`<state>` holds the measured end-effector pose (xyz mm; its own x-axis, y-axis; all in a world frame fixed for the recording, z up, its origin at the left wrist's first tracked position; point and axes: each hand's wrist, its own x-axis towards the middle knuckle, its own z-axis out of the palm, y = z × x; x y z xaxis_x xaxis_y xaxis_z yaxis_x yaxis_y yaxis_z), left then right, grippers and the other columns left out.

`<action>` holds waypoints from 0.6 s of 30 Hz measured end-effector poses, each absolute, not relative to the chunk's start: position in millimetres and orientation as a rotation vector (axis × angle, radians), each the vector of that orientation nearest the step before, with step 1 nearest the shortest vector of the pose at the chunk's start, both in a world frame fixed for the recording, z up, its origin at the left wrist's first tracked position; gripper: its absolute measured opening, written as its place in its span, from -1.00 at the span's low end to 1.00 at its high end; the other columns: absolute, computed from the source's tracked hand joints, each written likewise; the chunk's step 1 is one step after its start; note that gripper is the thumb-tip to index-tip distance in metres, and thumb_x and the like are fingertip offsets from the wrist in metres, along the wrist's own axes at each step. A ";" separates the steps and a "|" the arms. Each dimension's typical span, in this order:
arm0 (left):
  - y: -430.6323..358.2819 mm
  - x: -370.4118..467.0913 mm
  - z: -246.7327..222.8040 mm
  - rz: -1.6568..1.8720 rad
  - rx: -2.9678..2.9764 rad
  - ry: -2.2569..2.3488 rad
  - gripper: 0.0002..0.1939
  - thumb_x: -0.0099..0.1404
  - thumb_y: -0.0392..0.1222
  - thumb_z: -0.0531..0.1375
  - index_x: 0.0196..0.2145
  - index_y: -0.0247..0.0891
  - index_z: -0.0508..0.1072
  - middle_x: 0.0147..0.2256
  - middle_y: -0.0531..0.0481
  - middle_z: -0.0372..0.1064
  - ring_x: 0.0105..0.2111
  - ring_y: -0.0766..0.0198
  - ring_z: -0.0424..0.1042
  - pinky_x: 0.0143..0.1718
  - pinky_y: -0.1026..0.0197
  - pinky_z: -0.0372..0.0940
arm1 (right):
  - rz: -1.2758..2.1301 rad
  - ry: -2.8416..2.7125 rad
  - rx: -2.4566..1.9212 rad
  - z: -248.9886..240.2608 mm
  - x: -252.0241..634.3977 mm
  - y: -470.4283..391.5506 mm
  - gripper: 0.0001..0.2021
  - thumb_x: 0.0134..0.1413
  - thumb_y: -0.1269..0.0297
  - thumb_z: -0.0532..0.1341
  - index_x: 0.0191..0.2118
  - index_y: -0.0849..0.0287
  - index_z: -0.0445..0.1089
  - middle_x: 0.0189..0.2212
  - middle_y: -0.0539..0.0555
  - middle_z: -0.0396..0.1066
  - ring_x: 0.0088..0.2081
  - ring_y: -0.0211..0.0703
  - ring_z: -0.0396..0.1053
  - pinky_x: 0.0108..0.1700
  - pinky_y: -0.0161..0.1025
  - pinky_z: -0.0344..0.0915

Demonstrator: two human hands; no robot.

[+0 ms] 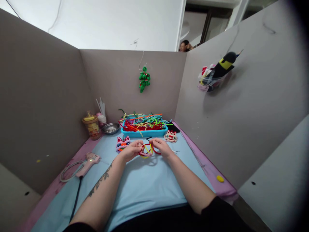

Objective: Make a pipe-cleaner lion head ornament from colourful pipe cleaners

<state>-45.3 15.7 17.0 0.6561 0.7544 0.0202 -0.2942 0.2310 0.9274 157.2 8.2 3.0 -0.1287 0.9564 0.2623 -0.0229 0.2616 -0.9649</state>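
Note:
My left hand (133, 150) and my right hand (162, 147) are held close together above the blue cloth. Between them is a looped piece of red, yellow and pink pipe cleaners (146, 154). The fingers of my left hand pinch its left side, while those of my right hand are closed on its right side, where a red strand hangs in a curve. Just beyond my left hand lies a pink and purple pipe-cleaner figure (122, 143). A white and red one (171, 136) lies beyond my right hand.
A blue tray (145, 133) of pipe cleaners stands at the back, with a metal bowl (111, 128) and a jar (93, 129) to its left. A pink glue gun (88, 163) lies at left. Grey partitions surround the table. A person's head shows beyond.

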 end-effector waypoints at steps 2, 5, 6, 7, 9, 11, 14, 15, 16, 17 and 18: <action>16.1 -46.6 15.4 0.724 1.142 0.494 -0.63 -0.09 -0.27 0.36 -0.31 -0.30 0.32 -0.53 0.11 0.26 -0.53 0.42 0.26 -0.44 0.32 0.13 | 1.207 -1.456 -0.937 2.2 154.6 5.7 -0.71 -0.13 0.06 0.24 -0.40 0.20 0.44 -0.46 0.02 0.43 -0.39 -0.22 0.31 -0.32 -0.30 0.20; 16.7 -46.0 13.4 0.727 1.190 0.549 -0.62 -0.09 -0.22 0.37 -0.30 -0.29 0.34 -0.52 0.10 0.26 -0.52 0.40 0.27 -0.42 0.31 0.15 | 1.357 -1.491 -0.952 1.6 151.7 2.2 -0.74 -0.19 0.10 0.27 -0.48 0.23 0.40 -0.57 -0.02 0.37 -0.52 -0.31 0.24 -0.42 -0.34 0.12; 16.4 -45.0 13.5 0.735 1.211 0.575 -0.61 -0.09 -0.20 0.37 -0.29 -0.29 0.34 -0.51 0.10 0.27 -0.51 0.40 0.27 -0.41 0.30 0.16 | 1.382 -1.480 -0.965 1.8 150.8 1.1 -0.76 -0.22 0.13 0.28 -0.51 0.24 0.39 -0.59 -0.03 0.36 -0.54 -0.32 0.23 -0.43 -0.35 0.11; 15.9 -43.6 14.0 0.747 1.237 0.606 -0.59 -0.08 -0.16 0.36 -0.28 -0.29 0.34 -0.49 0.09 0.28 -0.51 0.39 0.28 -0.40 0.30 0.16 | 1.387 -1.463 -0.983 2.2 149.9 0.2 -0.79 -0.24 0.17 0.28 -0.53 0.23 0.38 -0.60 -0.03 0.36 -0.54 -0.32 0.23 -0.44 -0.35 0.10; 14.1 -39.5 15.9 0.790 1.312 0.670 -0.59 -0.04 -0.09 0.34 -0.25 -0.29 0.35 -0.46 0.07 0.31 -0.50 0.39 0.28 -0.42 0.31 0.15 | 1.353 -1.435 -1.029 3.6 148.0 -1.5 -0.84 -0.26 0.23 0.25 -0.57 0.23 0.36 -0.63 -0.04 0.35 -0.55 -0.32 0.22 -0.44 -0.35 0.10; 12.0 -34.5 17.9 0.846 1.429 0.734 -0.63 0.03 -0.02 0.28 -0.28 -0.32 0.38 -0.48 0.05 0.30 -0.50 0.40 0.26 -0.45 0.33 0.13 | 1.296 -1.434 -1.066 5.3 146.1 -2.8 -0.88 -0.26 0.28 0.22 -0.59 0.22 0.35 -0.65 -0.06 0.32 -0.55 -0.32 0.21 -0.45 -0.35 0.10; 9.2 -28.2 18.8 0.871 1.607 0.820 -0.68 0.10 0.02 0.21 -0.41 -0.35 0.41 -0.55 0.05 0.27 -0.54 0.40 0.22 -0.48 0.33 0.11 | 1.211 -1.456 -1.094 7.6 143.7 -4.6 -0.92 -0.26 0.32 0.19 -0.61 0.22 0.33 -0.68 -0.08 0.28 -0.57 -0.33 0.18 -0.47 -0.36 0.09; 8.5 -26.8 18.4 0.862 1.644 0.843 -0.69 0.11 0.01 0.20 -0.44 -0.35 0.41 -0.56 0.05 0.26 -0.54 0.40 0.21 -0.49 0.33 0.11 | 1.184 -1.466 -1.100 8.1 143.0 -5.1 -0.92 -0.26 0.33 0.18 -0.62 0.21 0.32 -0.69 -0.08 0.26 -0.57 -0.33 0.17 -0.48 -0.36 0.08; 8.1 -25.8 17.7 0.851 1.667 0.860 -0.71 0.11 -0.01 0.19 -0.44 -0.35 0.41 -0.57 0.05 0.27 -0.55 0.39 0.21 -0.49 0.32 0.11 | 1.160 -1.475 -1.112 8.5 142.4 -5.5 -0.92 -0.27 0.34 0.17 -0.63 0.21 0.31 -0.69 -0.08 0.24 -0.58 -0.34 0.16 -0.49 -0.36 0.07; 7.8 -25.1 16.8 0.843 1.681 0.874 -0.72 0.12 -0.03 0.19 -0.45 -0.35 0.40 -0.57 0.05 0.27 -0.55 0.39 0.21 -0.50 0.32 0.11 | 1.139 -1.480 -1.127 8.7 142.0 -5.8 -0.91 -0.27 0.35 0.17 -0.64 0.21 0.29 -0.70 -0.09 0.23 -0.59 -0.34 0.14 -0.50 -0.36 0.06; 7.7 -24.6 15.8 0.836 1.688 0.885 -0.74 0.12 -0.04 0.18 -0.45 -0.35 0.40 -0.57 0.05 0.27 -0.56 0.39 0.21 -0.50 0.32 0.11 | 1.126 -1.482 -1.143 8.7 141.5 -6.0 -0.91 -0.27 0.35 0.16 -0.65 0.21 0.28 -0.71 -0.09 0.21 -0.59 -0.35 0.13 -0.51 -0.36 0.05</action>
<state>-24.6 7.7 15.8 0.4906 0.8640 0.1135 0.1631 -0.2190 0.9620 141.5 -6.0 8.7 -0.1439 0.9811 0.1296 0.1377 0.1495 -0.9791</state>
